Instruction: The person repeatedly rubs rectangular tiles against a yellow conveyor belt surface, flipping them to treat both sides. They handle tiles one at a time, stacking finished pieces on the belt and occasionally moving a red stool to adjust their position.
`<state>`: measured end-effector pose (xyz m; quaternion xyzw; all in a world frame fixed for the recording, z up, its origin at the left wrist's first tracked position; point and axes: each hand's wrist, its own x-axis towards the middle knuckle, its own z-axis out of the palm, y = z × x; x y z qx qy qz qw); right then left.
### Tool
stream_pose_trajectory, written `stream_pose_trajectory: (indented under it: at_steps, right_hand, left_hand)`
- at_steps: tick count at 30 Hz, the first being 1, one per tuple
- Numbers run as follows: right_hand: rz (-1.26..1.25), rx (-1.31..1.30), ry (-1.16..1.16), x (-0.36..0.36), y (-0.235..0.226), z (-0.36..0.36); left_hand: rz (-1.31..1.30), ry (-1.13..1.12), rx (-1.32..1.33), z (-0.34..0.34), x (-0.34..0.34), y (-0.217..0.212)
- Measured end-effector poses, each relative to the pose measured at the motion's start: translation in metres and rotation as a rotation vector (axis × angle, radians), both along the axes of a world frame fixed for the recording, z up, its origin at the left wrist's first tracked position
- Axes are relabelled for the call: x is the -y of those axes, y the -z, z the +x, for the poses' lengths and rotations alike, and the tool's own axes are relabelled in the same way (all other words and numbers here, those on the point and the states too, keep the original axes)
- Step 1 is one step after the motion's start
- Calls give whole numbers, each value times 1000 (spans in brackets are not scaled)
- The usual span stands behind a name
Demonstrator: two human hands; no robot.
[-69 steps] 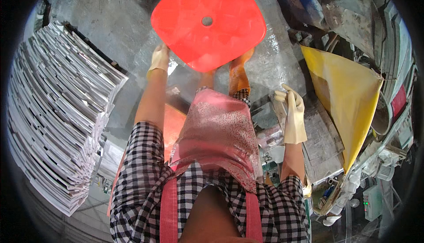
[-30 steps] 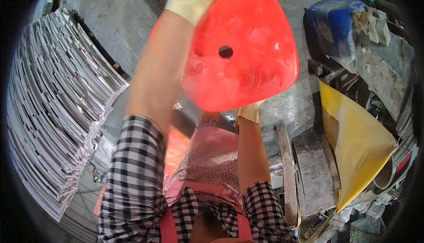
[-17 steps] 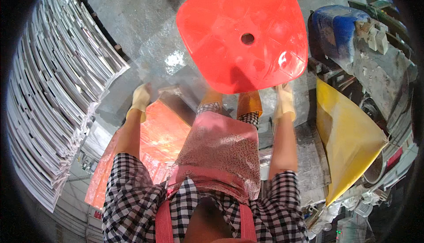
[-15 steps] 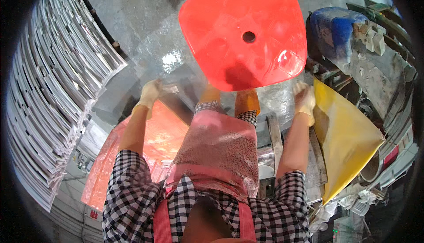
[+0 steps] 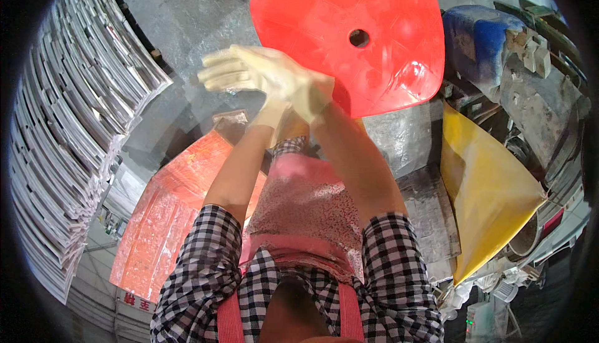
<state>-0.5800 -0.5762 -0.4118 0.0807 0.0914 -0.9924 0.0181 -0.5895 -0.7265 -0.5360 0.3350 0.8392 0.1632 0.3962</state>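
Note:
Both my hands wear cream gloves and have come together in front of my apron, left of centre. My right hand [image 5: 253, 68] reaches across to the left with its fingers stretched out and holds nothing. Under its wrist, my left hand [image 5: 274, 107] meets it; the left fingers are hidden or blurred. Just beyond the hands is a glossy red stool seat [image 5: 393, 56], rounded at the corners, with a round hole in its middle. My right wrist overlaps the seat's near left edge in the picture.
A tall stack of thin grey-white sheets [image 5: 68, 137] rises at the left. An orange-red, scuffed bin-like thing [image 5: 168, 218] stands by my left arm. On the right are a yellow sheet-like panel [image 5: 486, 193], a dusty blue container [image 5: 471, 43] and assorted scrap. The floor [image 5: 187, 15] is grey concrete.
My hands, which were apart at either side with fingers curled, have come together in front of me. The right hand has crossed leftward and opened. The seat appears slightly higher in view.

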Motion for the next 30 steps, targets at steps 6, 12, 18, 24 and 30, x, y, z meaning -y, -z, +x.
stream_pose_trajectory:
  at_steps: [6,12,18,24,30]
  right_hand:
    - [41,-17,189,-106,46,19]
    - [541,779,787,-260,75,243]
    - [491,1382,930,-55,55,481]
    - [67,1540,900,196,25,476]
    - [29,1429,922,192,-2,424]
  left_hand:
    - [28,12,-6,3,-8,11]
    - [27,25,-13,4,-20,12]
    - [21,77,-57,-11,-16,-12]
    - [14,174,-133,-25,-41,-14]
    - [5,211,-178,-43,-50,-6]
